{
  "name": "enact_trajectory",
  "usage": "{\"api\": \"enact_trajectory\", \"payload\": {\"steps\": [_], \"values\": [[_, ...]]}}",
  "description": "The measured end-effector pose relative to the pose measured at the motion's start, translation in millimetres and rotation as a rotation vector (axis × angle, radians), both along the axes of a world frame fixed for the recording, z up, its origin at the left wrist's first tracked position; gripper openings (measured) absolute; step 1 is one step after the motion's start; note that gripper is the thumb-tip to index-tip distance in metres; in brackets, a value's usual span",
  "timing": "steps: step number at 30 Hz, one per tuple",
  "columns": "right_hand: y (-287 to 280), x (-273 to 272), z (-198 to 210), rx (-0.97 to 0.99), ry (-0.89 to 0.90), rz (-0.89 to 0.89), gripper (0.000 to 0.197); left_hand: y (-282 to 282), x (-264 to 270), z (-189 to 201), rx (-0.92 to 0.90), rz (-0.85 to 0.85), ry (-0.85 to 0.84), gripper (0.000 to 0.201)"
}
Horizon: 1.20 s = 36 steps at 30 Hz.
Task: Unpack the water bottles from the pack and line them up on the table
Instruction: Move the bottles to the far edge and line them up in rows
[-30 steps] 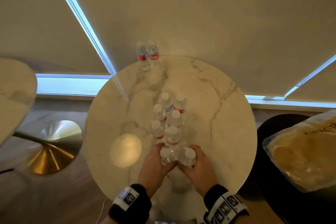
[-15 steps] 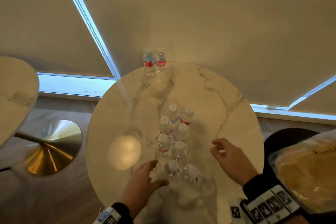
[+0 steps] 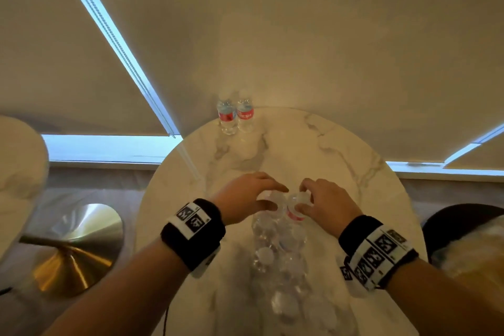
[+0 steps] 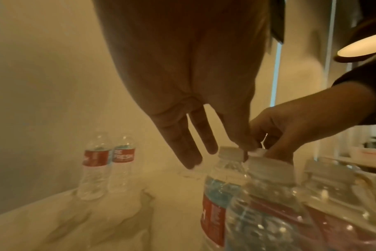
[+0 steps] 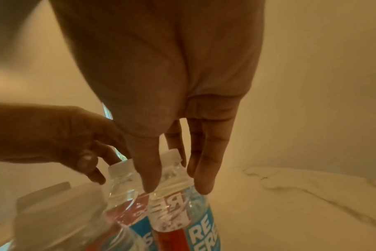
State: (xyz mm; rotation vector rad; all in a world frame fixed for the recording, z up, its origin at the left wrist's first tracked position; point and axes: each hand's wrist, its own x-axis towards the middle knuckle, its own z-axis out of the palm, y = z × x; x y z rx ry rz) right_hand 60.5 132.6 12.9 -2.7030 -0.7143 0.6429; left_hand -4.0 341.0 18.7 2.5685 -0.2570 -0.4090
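- The pack (image 3: 278, 254) of water bottles sits in the middle of the round marble desk (image 3: 341, 150), running from the near edge toward the hands.
- The left hand (image 3: 245, 196) reaches over the pack's far end, thumb and forefinger curled about the far left bottle (image 4: 223, 178), its other fingers straight.
- The right hand (image 3: 324, 202) is just beside it, fingers down around the neck of the far right bottle (image 5: 176, 191), under its white cap.
- Two loose bottles (image 3: 236, 114) stand upright, touching, at the far edge, well apart from both hands.
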Motion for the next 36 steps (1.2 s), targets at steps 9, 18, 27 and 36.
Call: {"api": "enact_trajectory", "payload": {"steps": [9,18,27,36], "values": [[22,44,3,0.006,-0.063,-0.036,0.025,23,61,-17,0.069,-0.143,-0.009,0.037],[81,179,-1,-0.023,-0.085,-0.011,0.031,62,198,-21,0.121,0.226,-0.087,0.037],[121,250,-9,-0.019,-0.16,0.09,0.03,89,257,-25,0.2,0.36,-0.104,0.035],[141,267,-7,-0.01,-0.169,0.179,0.032,95,271,-29,0.205,0.395,-0.127,0.037]]}}
